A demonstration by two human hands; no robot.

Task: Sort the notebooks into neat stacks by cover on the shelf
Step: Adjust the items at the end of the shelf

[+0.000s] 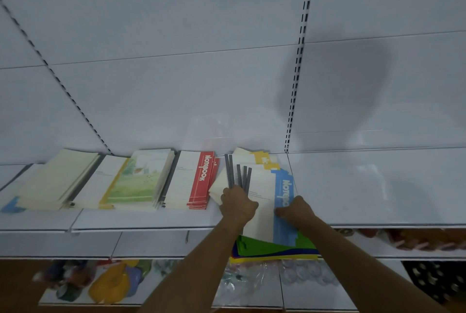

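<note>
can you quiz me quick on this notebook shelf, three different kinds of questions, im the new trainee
1. Multiple choice: what colour is the band on the top cover of the neat stack just left of the loose pile? A green, B red, C black.
2. True or false: both hands are on the fanned-out pile of notebooks.
3. Fill in: the notebook under the right hand has a ____ band along its edge.

Key
1. B, the red-band stack.
2. True: the left hand lies on the grey spines, the right hand on the blue-band notebook.
3. Blue.
</note>
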